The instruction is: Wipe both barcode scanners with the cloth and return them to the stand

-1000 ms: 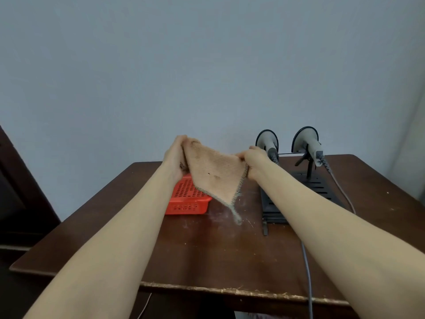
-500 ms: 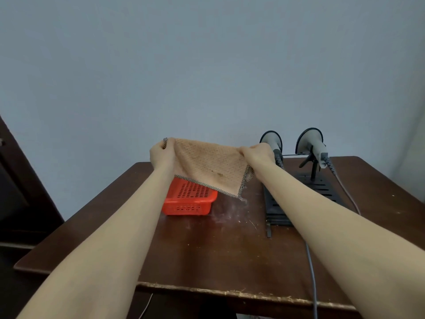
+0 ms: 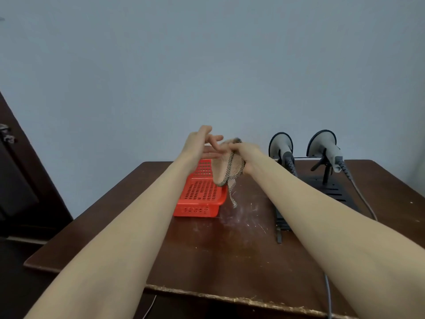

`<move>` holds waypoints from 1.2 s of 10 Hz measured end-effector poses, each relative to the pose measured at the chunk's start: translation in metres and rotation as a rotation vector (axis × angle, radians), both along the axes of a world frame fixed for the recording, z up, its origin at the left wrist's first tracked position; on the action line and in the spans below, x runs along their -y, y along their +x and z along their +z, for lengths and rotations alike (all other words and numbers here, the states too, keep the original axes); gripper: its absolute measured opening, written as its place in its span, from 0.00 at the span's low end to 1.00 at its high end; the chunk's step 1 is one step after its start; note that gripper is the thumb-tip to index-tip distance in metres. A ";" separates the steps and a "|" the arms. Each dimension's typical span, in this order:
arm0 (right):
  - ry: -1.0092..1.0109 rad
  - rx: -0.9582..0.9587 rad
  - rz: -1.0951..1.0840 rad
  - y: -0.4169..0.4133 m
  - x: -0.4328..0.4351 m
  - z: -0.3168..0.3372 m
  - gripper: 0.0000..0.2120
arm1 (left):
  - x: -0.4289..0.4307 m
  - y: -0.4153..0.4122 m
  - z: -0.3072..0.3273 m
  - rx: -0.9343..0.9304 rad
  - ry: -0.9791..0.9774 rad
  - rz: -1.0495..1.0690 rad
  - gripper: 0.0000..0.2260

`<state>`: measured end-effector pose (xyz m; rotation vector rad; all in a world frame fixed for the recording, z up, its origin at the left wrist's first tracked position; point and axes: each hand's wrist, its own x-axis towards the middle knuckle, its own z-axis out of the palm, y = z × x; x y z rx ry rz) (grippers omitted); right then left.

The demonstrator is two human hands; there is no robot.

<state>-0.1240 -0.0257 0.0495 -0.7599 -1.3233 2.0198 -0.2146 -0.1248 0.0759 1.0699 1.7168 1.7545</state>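
the cloth (image 3: 230,168) hangs bunched at frame centre, over the right end of the red perforated basket (image 3: 200,194), clutched in the right hand (image 3: 243,155). its checked hem trails down. just left of it, the left hand (image 3: 200,143) has its fingers straight and spread and grasps nothing. the left barcode scanner (image 3: 282,147) and right barcode scanner (image 3: 325,147) both sit on the black stand (image 3: 331,192) at centre right, with their cables (image 3: 363,199) trailing. this looks like readying the cloth, and no wiping has begun. next, the free hand likely lifts the left barcode scanner clear, minding its cable.
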 end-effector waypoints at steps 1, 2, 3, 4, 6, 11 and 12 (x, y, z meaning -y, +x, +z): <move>-0.025 0.072 -0.086 -0.016 -0.010 -0.002 0.12 | 0.000 -0.028 -0.009 -0.087 -0.050 0.276 0.07; -0.119 0.003 -0.022 -0.024 0.004 0.008 0.09 | 0.003 -0.048 -0.026 -0.017 -0.280 0.218 0.14; -0.085 0.034 -0.040 -0.038 0.010 0.011 0.10 | 0.002 -0.061 -0.039 0.151 -0.223 0.140 0.19; 0.122 0.145 -0.101 -0.056 0.007 0.000 0.25 | 0.000 -0.078 -0.047 -0.003 -0.152 0.293 0.19; 0.323 0.366 -0.134 -0.081 -0.006 -0.034 0.19 | -0.008 -0.097 -0.071 -0.301 -0.394 0.339 0.19; 0.729 0.557 -0.128 -0.040 -0.011 -0.021 0.24 | -0.034 -0.054 -0.054 -0.510 -0.467 0.357 0.22; 0.761 0.544 -0.169 -0.020 -0.009 -0.012 0.24 | -0.039 -0.034 -0.047 -0.521 -0.406 0.305 0.21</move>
